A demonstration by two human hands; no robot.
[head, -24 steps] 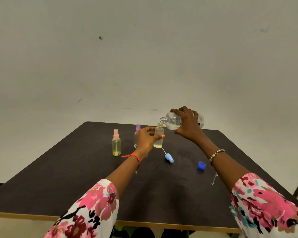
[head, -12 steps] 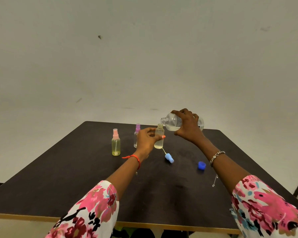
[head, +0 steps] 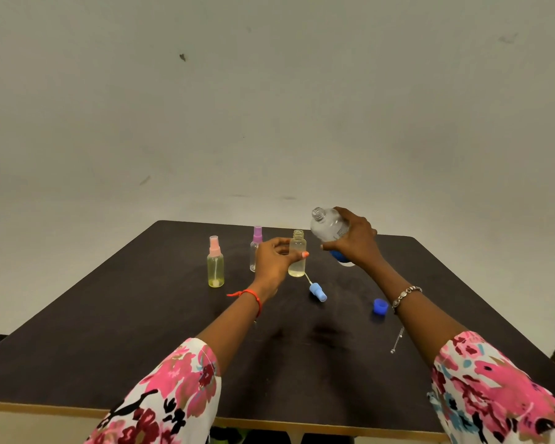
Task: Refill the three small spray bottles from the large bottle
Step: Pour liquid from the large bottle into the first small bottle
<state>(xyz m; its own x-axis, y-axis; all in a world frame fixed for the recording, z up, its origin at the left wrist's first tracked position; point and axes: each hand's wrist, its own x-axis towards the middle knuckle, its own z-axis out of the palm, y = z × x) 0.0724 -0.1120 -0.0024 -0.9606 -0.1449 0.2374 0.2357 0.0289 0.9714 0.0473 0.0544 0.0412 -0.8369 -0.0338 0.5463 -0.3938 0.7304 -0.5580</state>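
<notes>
Open bottles, loose grips
Left hand (head: 274, 256) pinches uncapped small bottle (head: 297, 256); right hand (head: 354, 241) grips tilted large bottle (head: 329, 225); a nudge spills both.

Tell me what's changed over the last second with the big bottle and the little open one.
The right hand has tipped the large bottle back from pouring, its neck now up and clear of the open small bottle. The left hand still holds that bottle upright. The pink-topped bottle, purple-topped bottle, blue spray top and blue cap stayed put.
</notes>
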